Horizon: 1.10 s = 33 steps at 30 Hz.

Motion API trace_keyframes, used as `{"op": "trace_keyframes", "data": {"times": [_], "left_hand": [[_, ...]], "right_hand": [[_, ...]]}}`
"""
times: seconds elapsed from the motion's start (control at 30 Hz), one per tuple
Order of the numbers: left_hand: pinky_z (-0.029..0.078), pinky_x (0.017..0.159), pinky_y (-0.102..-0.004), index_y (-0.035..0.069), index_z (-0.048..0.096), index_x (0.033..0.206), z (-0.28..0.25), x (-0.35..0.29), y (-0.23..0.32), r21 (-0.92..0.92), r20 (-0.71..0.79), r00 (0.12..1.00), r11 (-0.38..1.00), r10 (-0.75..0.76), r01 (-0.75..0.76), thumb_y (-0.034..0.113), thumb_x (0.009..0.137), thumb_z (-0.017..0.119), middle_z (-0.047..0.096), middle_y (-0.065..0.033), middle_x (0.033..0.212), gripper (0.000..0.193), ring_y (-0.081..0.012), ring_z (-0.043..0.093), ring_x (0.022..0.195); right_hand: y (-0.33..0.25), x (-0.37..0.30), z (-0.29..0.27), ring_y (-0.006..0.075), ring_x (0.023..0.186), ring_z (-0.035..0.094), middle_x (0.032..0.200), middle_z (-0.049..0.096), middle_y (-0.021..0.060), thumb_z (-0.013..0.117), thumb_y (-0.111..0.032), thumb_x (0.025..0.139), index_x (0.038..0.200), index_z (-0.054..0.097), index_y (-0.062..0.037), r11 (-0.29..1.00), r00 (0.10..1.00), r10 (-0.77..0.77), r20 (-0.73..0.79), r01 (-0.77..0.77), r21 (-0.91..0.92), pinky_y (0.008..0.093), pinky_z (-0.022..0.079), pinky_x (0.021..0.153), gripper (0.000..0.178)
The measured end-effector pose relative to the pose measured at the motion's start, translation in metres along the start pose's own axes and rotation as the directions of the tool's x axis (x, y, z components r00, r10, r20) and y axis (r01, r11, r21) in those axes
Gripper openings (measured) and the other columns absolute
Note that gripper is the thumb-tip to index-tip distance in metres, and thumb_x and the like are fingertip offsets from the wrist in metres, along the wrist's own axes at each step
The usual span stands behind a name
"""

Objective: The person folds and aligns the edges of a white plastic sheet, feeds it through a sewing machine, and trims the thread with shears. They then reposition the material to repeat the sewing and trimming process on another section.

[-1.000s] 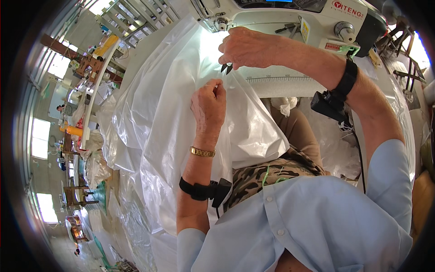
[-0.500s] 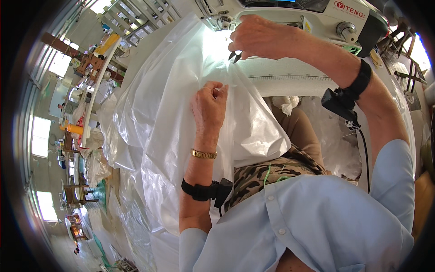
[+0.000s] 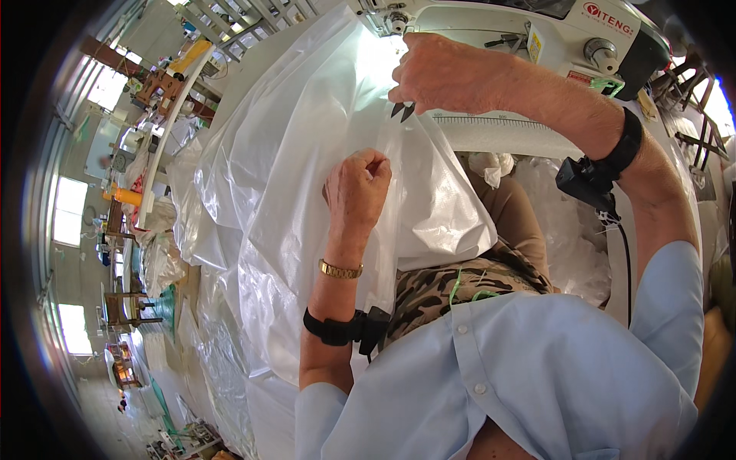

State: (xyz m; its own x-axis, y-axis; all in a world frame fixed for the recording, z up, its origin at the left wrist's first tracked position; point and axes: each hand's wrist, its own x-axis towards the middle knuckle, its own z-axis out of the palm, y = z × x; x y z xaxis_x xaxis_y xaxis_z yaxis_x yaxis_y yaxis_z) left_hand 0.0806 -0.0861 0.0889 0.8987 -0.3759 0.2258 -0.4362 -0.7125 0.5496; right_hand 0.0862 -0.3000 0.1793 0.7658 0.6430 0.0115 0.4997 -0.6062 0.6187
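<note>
A large translucent white plastic sheet is spread over the sewing table, hanging down toward my lap. My left hand rests on it with fingers curled into a pinch at a long fold; the fingertips are partly hidden. Up by the needle area of a white sewing machine, my right hand is closed around small thread snips. Their two dark blade tips point down at the sheet, a little apart, while the rest is hidden in the hand. A bright lamp glow washes out the plastic beside my right fingers.
A ruler strip runs along the table edge right of the sheet. Crumpled plastic lies below, right of my legs. Metal bars stand at the far left. Other benches with an orange bottle line the left side.
The view has shifted slightly. My left fingers have curled in more tightly by the fold. My right hand, still holding the snips, stays near the needle area, and the blades show more clearly.
</note>
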Motion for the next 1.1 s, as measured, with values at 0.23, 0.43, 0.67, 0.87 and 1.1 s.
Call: {"op": "trace_keyframes", "data": {"times": [0.23,0.43,0.67,0.87,1.1], "left_hand": [[0.047,0.063,-0.0403,0.003,0.065,0.080,0.000,-0.001,0.004,-0.001,-0.036,0.996,0.997,0.079,-0.079,0.012,0.082,0.063,0.065,-0.0125,0.076,0.010,-0.0343,0.062,0.067],[0.045,0.059,-0.0400,0.002,0.060,0.077,0.003,-0.003,0.007,0.066,-0.109,0.971,0.976,0.212,-0.205,0.008,0.081,0.062,0.063,-0.0125,0.075,0.007,-0.0345,0.060,0.066],[0.046,0.059,-0.0396,0.004,0.063,0.080,0.004,-0.006,0.001,0.050,-0.086,0.985,0.988,0.151,-0.148,0.011,0.081,0.066,0.065,-0.0114,0.071,0.008,-0.0321,0.061,0.064],[0.048,0.061,-0.0389,0.006,0.066,0.085,-0.004,-0.030,-0.003,-0.035,0.061,0.998,0.999,0.005,-0.003,0.017,0.080,0.072,0.066,-0.0103,0.068,0.013,-0.0310,0.064,0.064],[0.047,0.061,-0.0384,0.006,0.067,0.086,-0.009,-0.058,-0.005,0.019,0.060,0.998,1.000,0.023,-0.024,0.015,0.082,0.068,0.064,-0.0110,0.064,0.009,-0.0311,0.062,0.060]], "right_hand": [[-0.007,0.016,-0.004,0.0122,0.070,0.060,0.067,0.055,-0.0040,0.066,-0.036,0.084,0.082,0.062,-0.0165,0.994,0.995,-0.097,-0.039,0.099,0.046,0.0300,0.040,0.073,0.020],[-0.016,0.024,-0.006,0.0165,0.063,0.059,0.061,0.057,-0.0003,0.069,-0.032,0.081,0.070,0.061,-0.0117,0.980,0.980,-0.183,-0.078,0.189,0.069,0.0318,0.041,0.068,0.025],[-0.008,0.012,-0.012,0.0158,0.066,0.060,0.063,0.056,-0.0003,0.068,-0.033,0.082,0.073,0.062,-0.0152,0.993,0.991,-0.075,-0.107,0.084,0.077,0.0321,0.042,0.071,0.021],[0.015,-0.011,-0.011,0.0254,0.067,0.060,0.062,0.054,0.0070,0.072,-0.021,0.075,0.068,0.055,-0.0055,0.961,0.943,0.036,-0.330,0.057,0.269,0.0354,0.047,0.064,0.024],[-0.013,-0.012,-0.015,0.0189,0.068,0.059,0.064,0.055,0.0019,0.067,-0.033,0.083,0.078,0.060,-0.0124,0.971,0.980,-0.031,-0.194,0.076,0.227,0.0341,0.042,0.074,0.022]]}}
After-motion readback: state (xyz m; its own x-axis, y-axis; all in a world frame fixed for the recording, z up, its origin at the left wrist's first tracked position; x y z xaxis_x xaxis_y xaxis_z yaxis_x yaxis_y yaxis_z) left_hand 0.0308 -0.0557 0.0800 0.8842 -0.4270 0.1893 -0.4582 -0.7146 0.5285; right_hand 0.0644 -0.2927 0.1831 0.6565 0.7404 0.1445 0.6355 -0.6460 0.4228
